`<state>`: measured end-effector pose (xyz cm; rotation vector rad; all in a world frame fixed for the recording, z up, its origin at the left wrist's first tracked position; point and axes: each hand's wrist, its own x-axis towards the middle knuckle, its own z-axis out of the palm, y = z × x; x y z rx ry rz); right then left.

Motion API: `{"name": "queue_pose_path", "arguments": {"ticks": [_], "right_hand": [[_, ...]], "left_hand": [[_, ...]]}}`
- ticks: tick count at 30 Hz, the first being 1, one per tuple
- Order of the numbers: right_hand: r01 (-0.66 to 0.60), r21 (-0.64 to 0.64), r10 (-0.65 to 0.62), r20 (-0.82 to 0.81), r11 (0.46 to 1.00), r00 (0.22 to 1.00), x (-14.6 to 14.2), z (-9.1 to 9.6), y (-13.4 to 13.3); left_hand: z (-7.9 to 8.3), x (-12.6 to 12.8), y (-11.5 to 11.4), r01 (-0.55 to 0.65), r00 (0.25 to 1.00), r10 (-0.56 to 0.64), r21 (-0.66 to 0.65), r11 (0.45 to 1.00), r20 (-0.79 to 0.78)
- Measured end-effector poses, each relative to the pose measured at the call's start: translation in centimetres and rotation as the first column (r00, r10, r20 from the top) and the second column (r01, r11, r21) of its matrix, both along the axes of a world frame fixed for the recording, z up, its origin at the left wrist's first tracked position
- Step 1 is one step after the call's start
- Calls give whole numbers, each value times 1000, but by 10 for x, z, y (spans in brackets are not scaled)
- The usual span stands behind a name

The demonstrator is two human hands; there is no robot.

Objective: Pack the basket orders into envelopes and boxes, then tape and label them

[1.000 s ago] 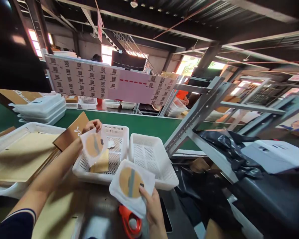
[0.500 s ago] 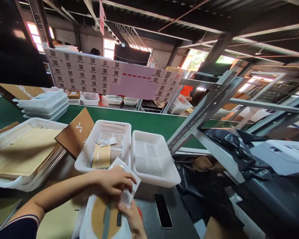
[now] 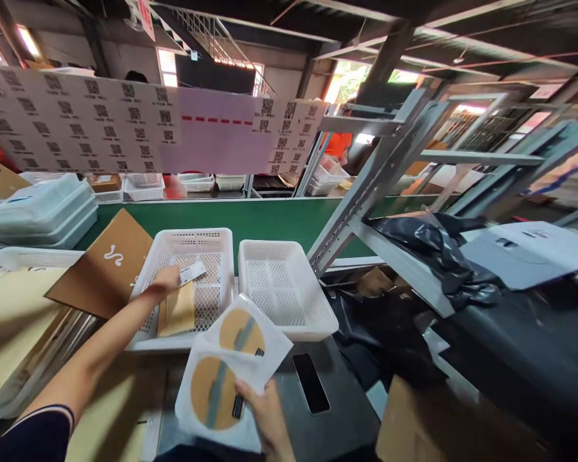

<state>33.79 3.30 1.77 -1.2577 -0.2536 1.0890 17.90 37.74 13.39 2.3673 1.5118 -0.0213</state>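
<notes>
At the near edge, the right hand (image 3: 264, 410) is pinched, thumb on top, around two flat white packets (image 3: 212, 391) — overlapping, each showing a tan circle crossed by a grey band — above the dark bench (image 3: 337, 423). A black phone (image 3: 311, 383) lies just right of them. Beyond, the left hand (image 3: 166, 278) reaches into a white basket (image 3: 227, 256), at the end of a white label (image 3: 192, 273); whether its fingers grip it, I cannot tell. A tan envelope (image 3: 178, 309) lies below the label. A second white basket (image 3: 279, 282) sits alongside, right. Farther back run a green panel (image 3: 279, 218) and a board of printed codes (image 3: 216, 135).
</notes>
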Motion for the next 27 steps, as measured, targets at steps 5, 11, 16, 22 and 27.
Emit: {"name": "queue_pose_path", "arguments": {"ticks": [5, 11, 16, 22, 27], "right_hand": [[-61, 86, 56, 57, 994, 997, -3, 26, 12], [-177, 129, 191, -99, 976, 977, -20, 46, 0], [-244, 88, 252, -110, 966, 961, -51, 36, -21], [-402, 97, 412, -129, 911, 902, -82, 23, -51], [-508, 22, 503, -179, 861, 845, -96, 20, -72]], "left_hand": [[30, -10, -49, 143, 968, -149, 45, 989, 202], [22, -42, -204, 518, 626, -575, 270, 811, 527], [-31, -79, -249, 463, 638, -452, 159, 872, 623], [-71, -106, -232, 400, 142, 350, -377, 835, 926], [-80, -94, -243, 757, -86, 825, -502, 418, 558]]}}
